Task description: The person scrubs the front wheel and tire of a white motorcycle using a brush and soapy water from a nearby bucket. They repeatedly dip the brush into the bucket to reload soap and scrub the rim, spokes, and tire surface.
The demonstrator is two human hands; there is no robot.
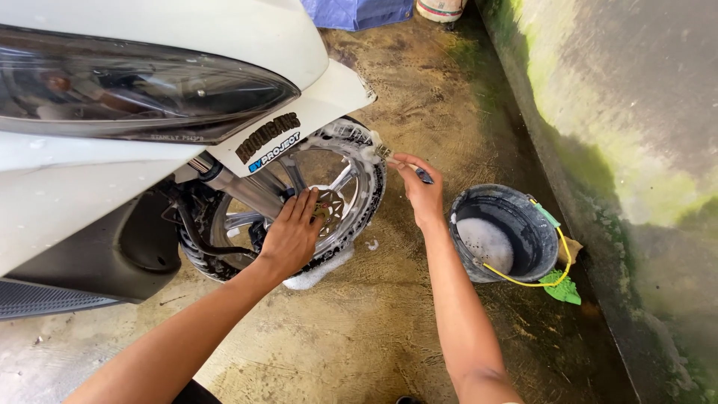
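Note:
A white scooter [142, 45] stands at the left with its front wheel [359, 217] covered in soap foam. My left hand [293, 233] lies flat on the wheel's silver spokes near the hub, fingers apart. My right hand [420, 193] grips a small brush [383, 154] and presses its head against the foamy tyre at the wheel's upper right. The white fender [329, 101] with stickers hangs over the wheel.
A dark bucket [523, 224] of soapy water with a yellow wire handle stands on the wet concrete floor to the right of the wheel. Beyond it rises a mossy grey wall [643, 112]. A blue tarp [359, 11] lies at the top.

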